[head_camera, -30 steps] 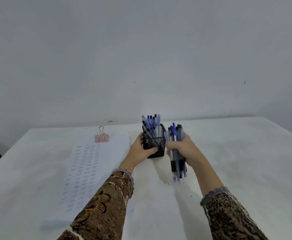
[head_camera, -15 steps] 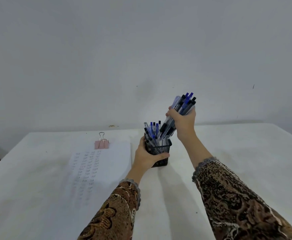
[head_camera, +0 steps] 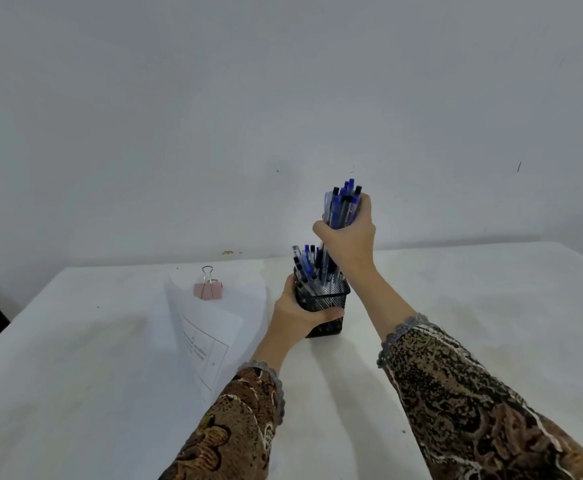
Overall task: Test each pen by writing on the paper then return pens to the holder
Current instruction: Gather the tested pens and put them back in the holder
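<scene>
A black mesh pen holder (head_camera: 324, 303) stands on the white table, with several blue and black pens (head_camera: 305, 268) sticking out of it. My left hand (head_camera: 298, 311) grips the holder from its left side. My right hand (head_camera: 350, 244) holds a bundle of several pens (head_camera: 342, 206) upright above the holder, their lower ends reaching down into it. The paper (head_camera: 210, 327) lies left of the holder, its top sheet curled up and showing a printed table.
A pink binder clip (head_camera: 208, 287) clamps the paper's far edge. The white table (head_camera: 473, 299) runs back to a plain grey wall. Its left edge (head_camera: 13, 320) borders a dark area. Patterned sleeves cover both forearms.
My right hand lifted the pen bundle from the table beside the holder to above it and stood it upright, lower ends in the holder. The paper's top sheet has curled up.
</scene>
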A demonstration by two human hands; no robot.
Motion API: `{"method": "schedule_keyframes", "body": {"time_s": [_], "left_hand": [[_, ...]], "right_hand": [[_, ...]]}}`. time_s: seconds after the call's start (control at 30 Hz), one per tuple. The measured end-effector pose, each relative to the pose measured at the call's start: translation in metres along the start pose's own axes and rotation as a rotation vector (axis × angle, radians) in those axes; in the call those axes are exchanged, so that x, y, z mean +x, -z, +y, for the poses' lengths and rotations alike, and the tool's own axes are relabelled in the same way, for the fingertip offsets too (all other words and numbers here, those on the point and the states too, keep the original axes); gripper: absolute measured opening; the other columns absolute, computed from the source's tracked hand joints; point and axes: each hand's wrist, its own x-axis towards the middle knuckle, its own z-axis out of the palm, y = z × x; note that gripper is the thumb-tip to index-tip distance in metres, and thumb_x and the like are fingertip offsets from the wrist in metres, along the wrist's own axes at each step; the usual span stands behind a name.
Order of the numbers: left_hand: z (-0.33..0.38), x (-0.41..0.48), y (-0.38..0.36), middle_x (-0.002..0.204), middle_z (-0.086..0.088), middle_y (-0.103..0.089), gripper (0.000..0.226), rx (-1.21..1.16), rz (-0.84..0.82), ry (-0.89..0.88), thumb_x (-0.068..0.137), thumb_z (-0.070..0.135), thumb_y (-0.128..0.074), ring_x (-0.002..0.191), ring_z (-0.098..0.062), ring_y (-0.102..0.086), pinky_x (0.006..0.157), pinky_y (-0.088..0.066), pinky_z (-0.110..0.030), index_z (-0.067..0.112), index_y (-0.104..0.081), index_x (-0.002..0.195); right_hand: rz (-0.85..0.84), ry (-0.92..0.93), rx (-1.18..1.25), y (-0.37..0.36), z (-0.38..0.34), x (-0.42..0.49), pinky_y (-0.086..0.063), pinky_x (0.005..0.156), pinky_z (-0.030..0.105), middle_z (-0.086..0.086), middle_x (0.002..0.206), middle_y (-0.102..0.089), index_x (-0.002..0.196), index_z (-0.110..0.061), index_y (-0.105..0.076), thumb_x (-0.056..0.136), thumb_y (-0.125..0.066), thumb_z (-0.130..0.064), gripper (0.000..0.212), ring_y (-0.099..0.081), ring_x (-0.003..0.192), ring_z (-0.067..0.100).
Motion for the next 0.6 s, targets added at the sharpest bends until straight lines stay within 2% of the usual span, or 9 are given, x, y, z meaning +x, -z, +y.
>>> {"method": "schedule_keyframes", "body": {"time_s": [0.1,0.23,0.37,0.6], "left_hand": [[0.001,0.0,0.0,0.094,0.024,-0.057,0.061,0.001,-0.006,0.002,0.058,0.019,-0.088,0.084,0.012,-0.056,0.061,-0.044,-0.003,0.041,-0.045,0.094],[0.002,0.0,0.0,0.093,0.025,-0.055,0.061,0.015,-0.01,-0.002,0.059,0.02,-0.087,0.085,0.011,-0.053,0.061,-0.044,-0.002,0.042,-0.042,0.093],[-0.002,0.003,0.001,0.099,0.019,-0.061,0.063,0.004,-0.004,0.0,0.056,0.024,-0.089,0.094,0.0,-0.06,0.066,-0.049,-0.009,0.039,-0.046,0.099],[0.002,0.002,0.003,0.099,0.022,-0.06,0.069,0.004,-0.027,0.008,0.056,0.025,-0.089,0.09,0.012,-0.056,0.065,-0.047,-0.005,0.037,-0.047,0.108]], "right_hand": [[0.07,-0.013,-0.017,-0.005,-0.002,-0.007,-0.038,0.046,0.008,-0.007,0.07,-0.048,0.1,-0.015,-0.042,0.071,-0.065,0.0,0.04,-0.044,0.053,0.004],[0.106,0.032,-0.006,-0.008,-0.004,-0.013,-0.04,0.05,0.007,-0.01,0.072,-0.05,0.103,-0.016,-0.042,0.071,-0.065,0.0,0.042,-0.048,0.055,0.002],[0.091,0.063,0.005,-0.01,0.003,-0.02,-0.043,0.055,0.009,-0.01,0.073,-0.053,0.103,-0.019,-0.043,0.073,-0.066,0.0,0.042,-0.051,0.055,-0.004],[0.095,0.003,-0.005,-0.002,0.016,-0.021,-0.041,0.048,0.01,-0.005,0.066,-0.049,0.097,-0.016,-0.04,0.071,-0.066,0.002,0.04,-0.046,0.048,0.0]]}}
